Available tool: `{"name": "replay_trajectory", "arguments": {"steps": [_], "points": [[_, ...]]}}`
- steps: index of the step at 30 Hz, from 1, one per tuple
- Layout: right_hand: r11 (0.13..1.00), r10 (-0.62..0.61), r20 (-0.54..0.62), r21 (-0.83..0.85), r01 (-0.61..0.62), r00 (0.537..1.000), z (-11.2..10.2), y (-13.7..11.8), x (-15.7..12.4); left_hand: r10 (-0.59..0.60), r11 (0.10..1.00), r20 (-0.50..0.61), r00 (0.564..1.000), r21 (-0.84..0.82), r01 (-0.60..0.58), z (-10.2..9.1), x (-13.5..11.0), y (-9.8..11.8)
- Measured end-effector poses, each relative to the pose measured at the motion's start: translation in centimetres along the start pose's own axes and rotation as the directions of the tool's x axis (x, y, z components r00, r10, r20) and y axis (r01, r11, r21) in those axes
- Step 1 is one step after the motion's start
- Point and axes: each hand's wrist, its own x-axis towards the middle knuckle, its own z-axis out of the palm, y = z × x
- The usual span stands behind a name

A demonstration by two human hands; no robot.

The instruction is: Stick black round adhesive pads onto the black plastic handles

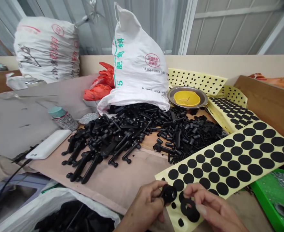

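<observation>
Well, a table topped with a pale pinkish-brown board carries everything, and its biggest feature is a heap of matte black moulded plastic parts. Behind that heap slumps a white woven plastic sack, with a crumpled red plastic bag just left of the sack. To the heap's right and nearer the hands, a long yellow backing sheet dotted with round black rubber pads lies with its long axis running diagonally, its low end passing under both hands. Beyond the heap on the right sits a steel bowl holding a yellow dish; left of the heap lies a white rectangular plastic slab. The hands work at the near side of the heap, below and right of it. The left hand is nearly closed, pinching a round black part between thumb and fingers. The right hand is half open, its fingers curved just beside that part and above a black rubber ring on the sheet; whether it has hold of anything, I cannot tell.
</observation>
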Motion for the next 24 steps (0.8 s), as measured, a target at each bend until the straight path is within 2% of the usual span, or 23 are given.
{"name": "replay_trajectory", "arguments": {"steps": [4,9,13,16,21,24], "points": [[0.997,0.057,-0.019,0.060,-0.056,0.998,1.4,-0.4,1.2,0.001,1.000,0.077,0.997,-0.019,0.000,0.5,-0.3,0.9],[0.993,0.068,0.013,0.095,-0.069,0.998,1.6,-0.2,1.8,-0.065,0.995,0.017,0.998,0.080,0.064,0.7,-0.7,2.2],[0.991,0.084,-0.007,0.105,-0.083,0.996,1.6,-0.1,2.0,-0.090,0.992,0.044,0.995,0.096,0.085,0.7,-0.7,3.0],[0.994,0.073,-0.018,0.088,-0.071,0.997,1.7,0.0,2.1,-0.127,0.986,0.046,0.991,0.113,0.121,0.7,-0.8,3.2],[0.998,0.056,-0.043,0.034,-0.054,0.998,1.8,0.1,2.1,-0.080,0.988,0.025,0.996,0.132,0.076,0.7,-0.9,3.1],[0.998,0.062,-0.041,0.006,-0.062,0.997,1.9,0.1,2.1,-0.094,0.987,0.018,0.995,0.132,0.090,0.7,-1.0,2.7]]}}
